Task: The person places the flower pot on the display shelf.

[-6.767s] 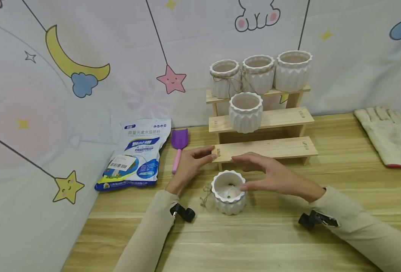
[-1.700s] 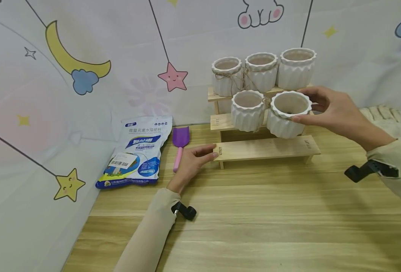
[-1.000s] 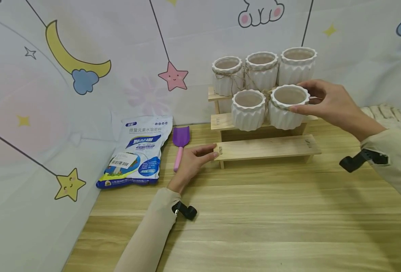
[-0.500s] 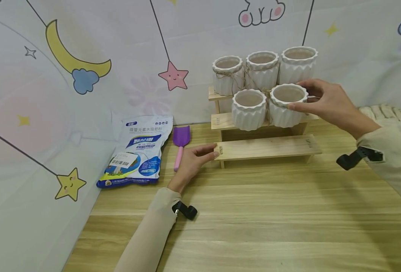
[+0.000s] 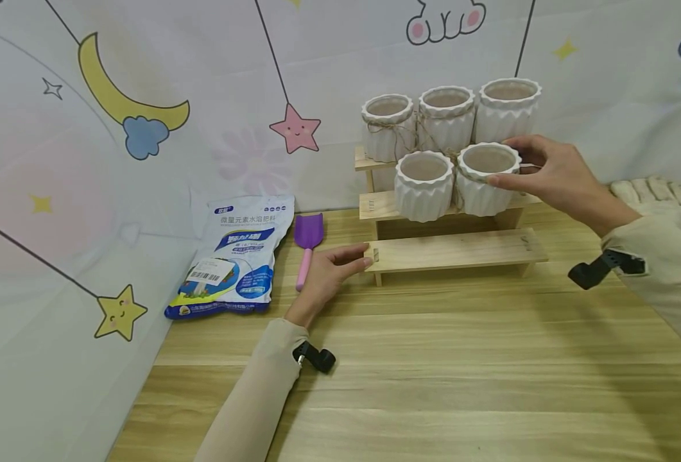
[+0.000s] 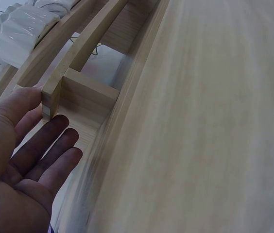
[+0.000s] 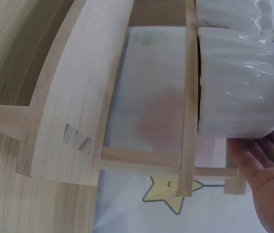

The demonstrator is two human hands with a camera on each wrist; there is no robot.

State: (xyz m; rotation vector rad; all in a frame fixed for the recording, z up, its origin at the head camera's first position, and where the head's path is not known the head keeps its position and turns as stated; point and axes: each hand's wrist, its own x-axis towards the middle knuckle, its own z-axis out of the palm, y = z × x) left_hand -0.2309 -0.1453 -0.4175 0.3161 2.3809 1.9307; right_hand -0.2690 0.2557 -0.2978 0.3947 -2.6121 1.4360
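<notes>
A three-tier wooden stand (image 5: 450, 251) holds white fluted ceramic flower pots. My right hand (image 5: 560, 179) grips the rim of the right-hand pot (image 5: 484, 192) on the middle tier, thumb in front and fingers behind. In the right wrist view, this pot (image 7: 244, 82) stands upright on its board, with my fingers (image 7: 261, 160) against its side. Beside it is another pot (image 5: 423, 192), with a twine bow between them. My left hand (image 5: 325, 279) pinches the left end of the lowest board; in the left wrist view, the thumb (image 6: 23, 102) lies against that board end.
Several pots stand on the top tier, including a twine-tied pot (image 5: 387, 135) at its left. A blue and white fertilizer bag (image 5: 233, 256) and a purple shovel with pink handle (image 5: 309, 234) lie left of the stand. A cloth glove (image 5: 658, 199) lies at the right, behind the right arm.
My right hand has carried the pot from the table in front up to the middle tier, then shifted it slightly left against its neighbour. My left hand has stayed at the lowest board's end.
</notes>
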